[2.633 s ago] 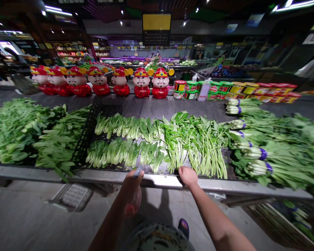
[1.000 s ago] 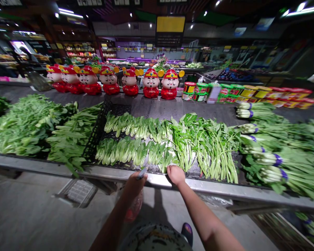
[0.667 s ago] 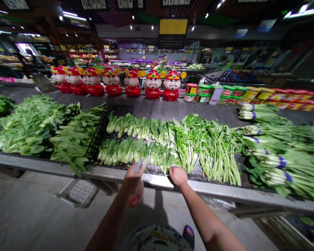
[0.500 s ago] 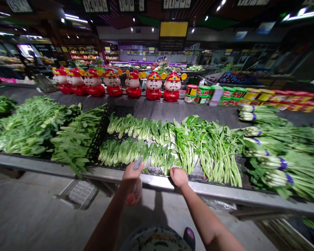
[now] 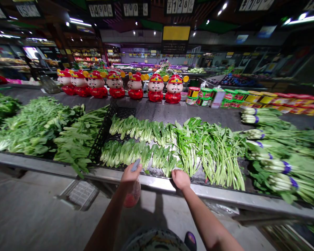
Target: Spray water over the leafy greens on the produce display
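My left hand (image 5: 131, 173) is wrapped round a spray bottle (image 5: 133, 196); its grey head sticks out above the fingers and its clear, reddish body hangs below, in front of the metal rail. My right hand (image 5: 181, 179) is closed in a fist at the front edge of the display. Beside its thumb lies the nearest small bok choy (image 5: 170, 165); what the fist holds, if anything, is hidden. Two rows of bok choy, a back row (image 5: 143, 130) and a front row (image 5: 124, 153), lie on the perforated metal tray (image 5: 157, 172).
Long-stemmed greens (image 5: 210, 153) lie right of the bok choy, then bundles tied with purple tape (image 5: 286, 167). A black crate wall (image 5: 101, 134) separates leafy greens (image 5: 36, 125) on the left. Red figurines (image 5: 156, 89) and stacked tubs (image 5: 205, 96) line the back. A metal rail (image 5: 211, 192) runs along the front.
The view has shifted slightly, so the shelf appears a little lower and to the right. The spray bottle's body swings slightly left below my left hand. Both hands keep nearly the same places.
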A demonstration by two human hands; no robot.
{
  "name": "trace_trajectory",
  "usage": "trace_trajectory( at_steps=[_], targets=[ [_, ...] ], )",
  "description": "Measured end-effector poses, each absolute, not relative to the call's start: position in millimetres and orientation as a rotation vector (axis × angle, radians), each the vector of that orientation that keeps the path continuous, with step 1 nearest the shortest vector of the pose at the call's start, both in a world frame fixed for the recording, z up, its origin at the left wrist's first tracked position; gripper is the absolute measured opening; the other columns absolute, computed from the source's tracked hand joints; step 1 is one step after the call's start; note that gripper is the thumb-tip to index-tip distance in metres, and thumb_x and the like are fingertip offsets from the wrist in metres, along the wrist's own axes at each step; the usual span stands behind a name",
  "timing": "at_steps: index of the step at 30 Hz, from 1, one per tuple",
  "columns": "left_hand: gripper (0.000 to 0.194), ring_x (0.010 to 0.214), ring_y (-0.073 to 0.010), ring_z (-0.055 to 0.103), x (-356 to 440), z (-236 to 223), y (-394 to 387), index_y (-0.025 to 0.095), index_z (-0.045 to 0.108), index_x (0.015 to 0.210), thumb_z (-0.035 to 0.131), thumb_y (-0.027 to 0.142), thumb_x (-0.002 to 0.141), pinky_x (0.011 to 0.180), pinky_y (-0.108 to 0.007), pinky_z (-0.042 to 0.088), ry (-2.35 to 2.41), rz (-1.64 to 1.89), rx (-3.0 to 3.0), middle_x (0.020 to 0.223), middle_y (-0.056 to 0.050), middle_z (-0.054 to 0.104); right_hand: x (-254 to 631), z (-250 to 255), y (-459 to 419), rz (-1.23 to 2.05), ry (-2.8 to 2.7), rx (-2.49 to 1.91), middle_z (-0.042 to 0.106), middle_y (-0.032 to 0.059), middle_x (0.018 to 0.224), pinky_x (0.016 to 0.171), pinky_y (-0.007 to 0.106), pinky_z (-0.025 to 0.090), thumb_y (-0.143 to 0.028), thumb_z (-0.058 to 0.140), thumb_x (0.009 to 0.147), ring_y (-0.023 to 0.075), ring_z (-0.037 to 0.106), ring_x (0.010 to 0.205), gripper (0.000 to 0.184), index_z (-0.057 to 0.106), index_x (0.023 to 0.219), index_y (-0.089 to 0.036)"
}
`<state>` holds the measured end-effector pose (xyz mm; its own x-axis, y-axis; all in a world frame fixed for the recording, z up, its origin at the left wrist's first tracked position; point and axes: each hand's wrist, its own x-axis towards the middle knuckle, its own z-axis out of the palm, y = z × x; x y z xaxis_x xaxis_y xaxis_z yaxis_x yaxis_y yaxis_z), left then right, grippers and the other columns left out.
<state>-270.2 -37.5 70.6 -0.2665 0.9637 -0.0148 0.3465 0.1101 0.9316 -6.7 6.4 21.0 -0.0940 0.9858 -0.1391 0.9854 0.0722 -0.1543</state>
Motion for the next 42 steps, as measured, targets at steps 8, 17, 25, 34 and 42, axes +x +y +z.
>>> trace_trajectory(
  at_steps=[8, 17, 25, 34, 42],
  targets=[
    [0.050, 0.057, -0.0129, 0.049, -260, 85, -37, 0.013, 0.066, 0.095, 0.051, 0.057, 0.078, 0.056, -0.023, 0.038, 1.631, 1.229, 1.310, 0.062, 0.000, 0.055, -6, 19, 7, 0.328, -2.295, -2.126, 0.070, 0.0102, 0.090, 0.070, 0.026, 0.043, -0.039, 0.020, 0.094, 0.0183, 0.064, 0.082, 0.055, 0.069, 0.084, -0.016],
    [0.039, 0.055, -0.0118, 0.052, -242, 120, -21, 0.016, 0.060, 0.066, 0.046, 0.048, 0.082, 0.054, -0.022, 0.034, 1.734, 0.960, 1.424, 0.058, 0.000, 0.057, -5, 16, 8, 0.358, -2.280, -2.106, 0.069, 0.0109, 0.090, 0.072, 0.027, 0.042, -0.040, 0.019, 0.094, 0.0184, 0.063, 0.082, 0.056, 0.068, 0.084, -0.017],
    [0.037, 0.051, -0.0117, 0.051, -237, 116, -16, 0.018, 0.055, 0.063, 0.044, 0.046, 0.084, 0.051, -0.022, 0.032, 1.710, 0.936, 1.478, 0.054, 0.001, 0.055, -5, 17, 8, 0.373, -2.267, -2.087, 0.069, 0.0110, 0.089, 0.072, 0.027, 0.041, -0.039, 0.020, 0.095, 0.0175, 0.063, 0.080, 0.053, 0.067, 0.083, -0.017],
    [0.039, 0.060, -0.0130, 0.047, -254, 111, -22, 0.016, 0.062, 0.076, 0.049, 0.053, 0.080, 0.057, -0.023, 0.035, 1.719, 1.139, 1.433, 0.062, 0.001, 0.053, -7, 21, 7, 0.374, -2.275, -2.103, 0.069, 0.0105, 0.091, 0.072, 0.026, 0.042, -0.039, 0.021, 0.094, 0.0174, 0.064, 0.083, 0.054, 0.068, 0.084, -0.016],
    [0.037, 0.059, -0.0143, 0.053, -275, 116, -22, 0.015, 0.068, 0.083, 0.052, 0.048, 0.078, 0.058, -0.024, 0.038, 1.816, 1.089, 1.370, 0.060, 0.000, 0.058, -6, 18, 8, 0.356, -2.285, -2.100, 0.069, 0.0113, 0.092, 0.073, 0.027, 0.042, -0.040, 0.020, 0.095, 0.0181, 0.063, 0.084, 0.054, 0.068, 0.087, -0.016]
  ],
)
